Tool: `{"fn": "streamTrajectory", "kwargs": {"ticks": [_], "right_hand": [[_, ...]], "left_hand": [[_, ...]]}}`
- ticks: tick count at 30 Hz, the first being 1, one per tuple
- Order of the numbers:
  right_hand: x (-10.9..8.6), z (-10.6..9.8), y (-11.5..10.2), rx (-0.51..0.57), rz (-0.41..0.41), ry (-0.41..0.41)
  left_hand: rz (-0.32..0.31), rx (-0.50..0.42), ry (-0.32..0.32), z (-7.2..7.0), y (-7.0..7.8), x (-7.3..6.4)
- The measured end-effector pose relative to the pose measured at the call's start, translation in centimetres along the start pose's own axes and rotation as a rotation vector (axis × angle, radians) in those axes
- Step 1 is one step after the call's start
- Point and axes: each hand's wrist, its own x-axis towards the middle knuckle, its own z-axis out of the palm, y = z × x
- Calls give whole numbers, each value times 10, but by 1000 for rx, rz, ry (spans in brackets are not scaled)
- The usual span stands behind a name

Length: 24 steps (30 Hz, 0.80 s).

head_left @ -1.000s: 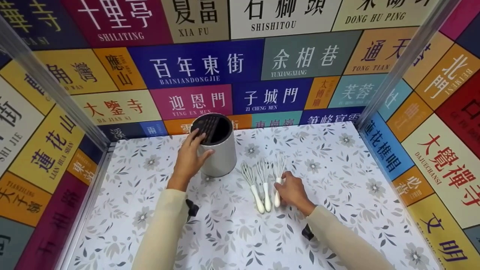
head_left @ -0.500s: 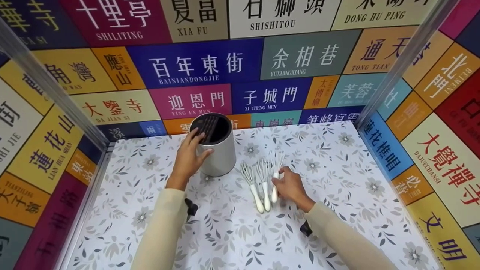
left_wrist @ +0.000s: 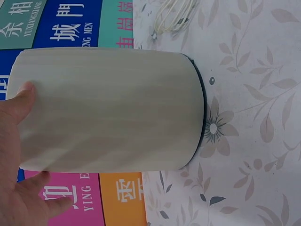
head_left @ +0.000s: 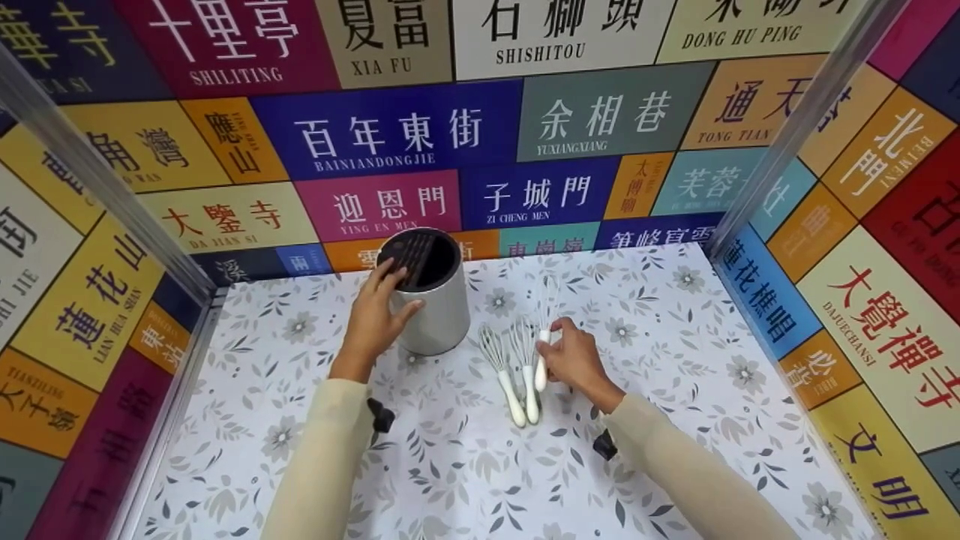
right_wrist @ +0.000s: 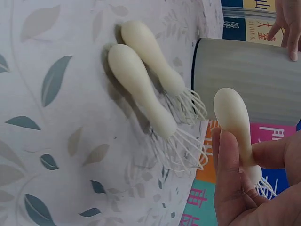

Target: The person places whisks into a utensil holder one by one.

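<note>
A whitish-grey cylindrical utensil holder [head_left: 442,322] with a black top stands upright at the back; its top has a slotted side and a larger opening. My left hand [head_left: 373,322] holds it at the upper left, fingers over the rim and thumb [left_wrist: 26,96] against the outer wall. With thumb and fingers, my right hand [head_left: 576,356] pinches the cream handle of a whisk [right_wrist: 233,113], wire end pointing away from me. Two more such whisks, one on the left [head_left: 511,397] and one beside it [head_left: 532,397], lie on the tabletop between the holder and that hand.
A white tabletop [head_left: 450,465] with grey leaf and flower print spreads underneath. Colourful panels [head_left: 390,127] with characters wall in the back and both sides, with clear plastic posts [head_left: 795,127] at the corners.
The right hand has lifted the rightmost whisk and carried it slightly forward and left, away from the other two. The left hand stays on the utensil holder.
</note>
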Motion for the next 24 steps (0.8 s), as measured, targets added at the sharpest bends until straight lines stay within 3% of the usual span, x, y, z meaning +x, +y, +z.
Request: {"fn": "streamTrajectory", "kwargs": {"ticks": [19,24], "right_hand": [[10,-10,-32,26,-81,-7],[15,-13,-45,36,-129,-3]], "left_hand": [[-37,-16,-35,-3,3,-1],[-13,-16,-20,-3,2,-1]]}}
